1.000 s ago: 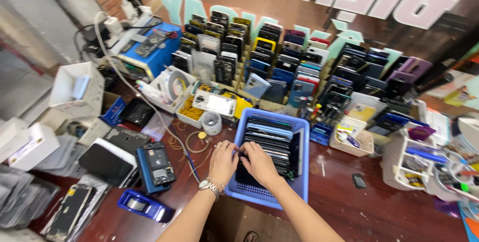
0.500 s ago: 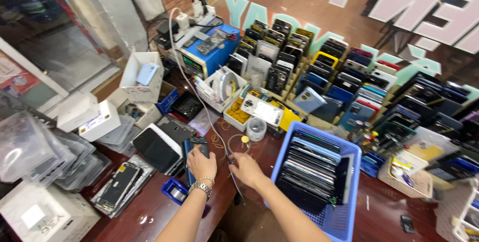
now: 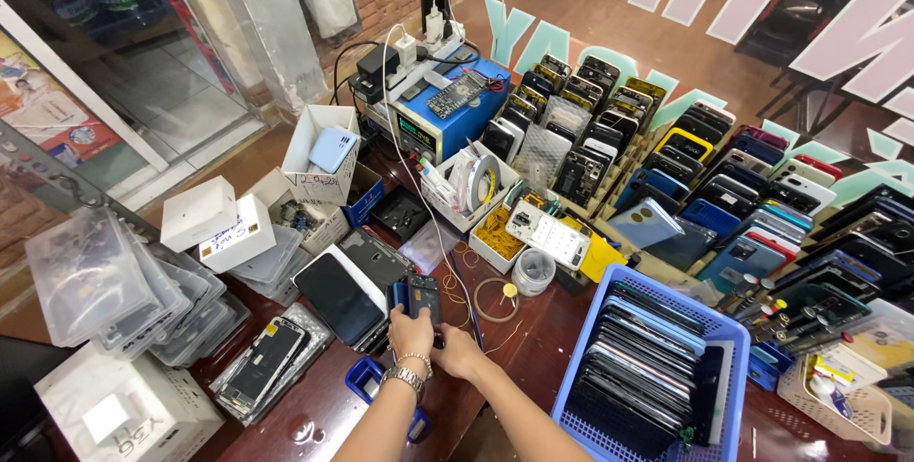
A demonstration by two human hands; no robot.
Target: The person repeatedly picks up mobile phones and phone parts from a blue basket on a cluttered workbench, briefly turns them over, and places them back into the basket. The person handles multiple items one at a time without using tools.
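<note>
left hand [image 3: 410,334] on blue device [image 3: 419,296] | right hand [image 3: 459,352] beside | blue basket [image 3: 583,378] right

A dark red-brown table [image 3: 533,357] crowded with repair stock: a blue basket [image 3: 716,338] of phone screens, racks of phone cases [image 3: 724,186], white boxes [image 3: 214,224], clear plastic trays [image 3: 105,281], a blue bench power unit [image 3: 447,115] and a tape roll [image 3: 533,272].

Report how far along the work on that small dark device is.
Done: many phone screens stand filed in the blue plastic basket. In hand: left hand grips the small dark blue-edged device on the brown wooden table; right hand rests beside it. Left: the device looks unopened, and loose screens lie unsorted.
</note>
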